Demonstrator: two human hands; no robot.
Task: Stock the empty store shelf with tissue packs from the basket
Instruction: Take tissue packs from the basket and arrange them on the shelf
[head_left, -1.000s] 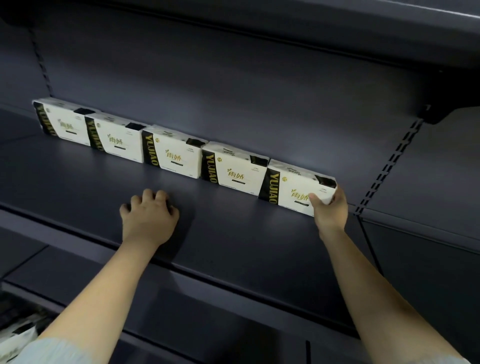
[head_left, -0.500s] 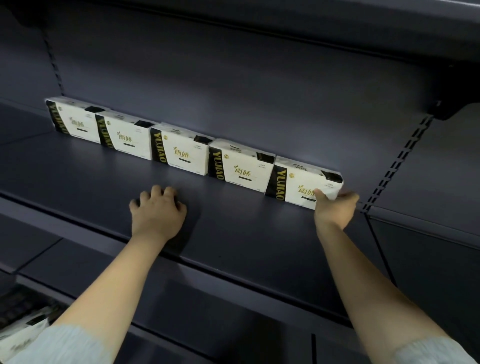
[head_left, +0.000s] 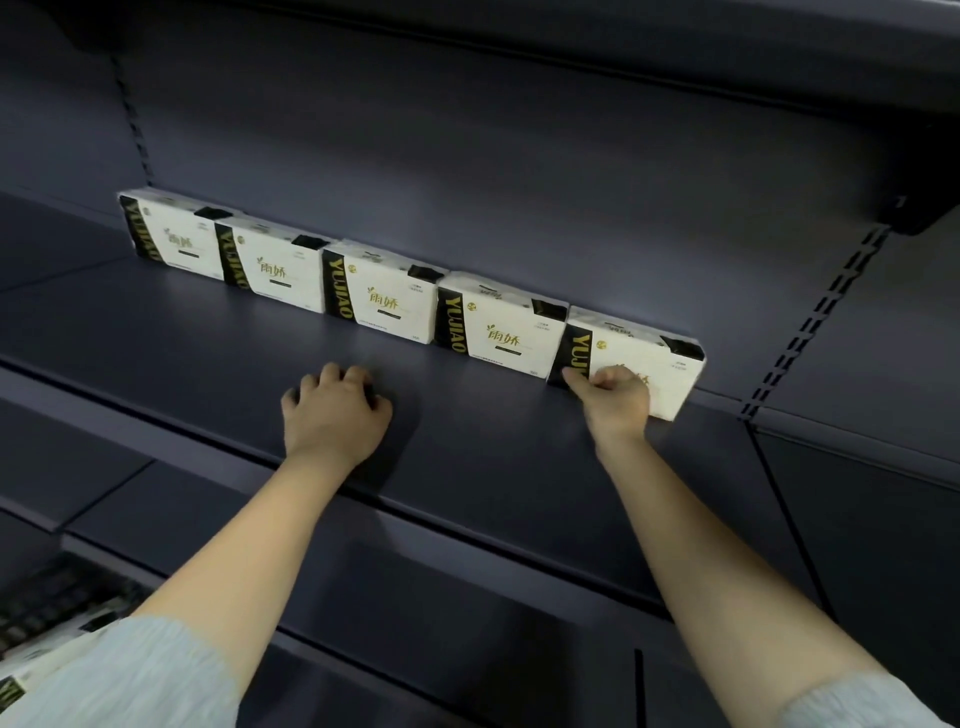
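Shelf: a dark blue-grey store shelf (head_left: 156, 332) runs across the view, with a back panel behind it and another shelf above.
Tissue packs: five white packs with a black side band and gold lettering stand upright in one row along the back of the shelf, each touching the next.
Row order: from left, first pack (head_left: 171, 236), second pack (head_left: 272, 265), third pack (head_left: 382, 293), fourth pack (head_left: 501, 327), fifth pack (head_left: 660, 364) at the right end.
Right hand: the right hand (head_left: 615, 400) is at the front face of the fifth pack, low on its left part; its fingers (head_left: 602, 376) are curled against the pack and the thumb points toward the black band.
Left hand: the left hand (head_left: 332, 415) rests on the bare shelf in front of the third pack, fingers curled under, knuckles up, holding nothing.
Sleeves: pale light-blue sleeves show at the bottom corners.
Lower left: more tissue packs (head_left: 47, 644) lie below the shelf, blurred; their container cannot be made out.
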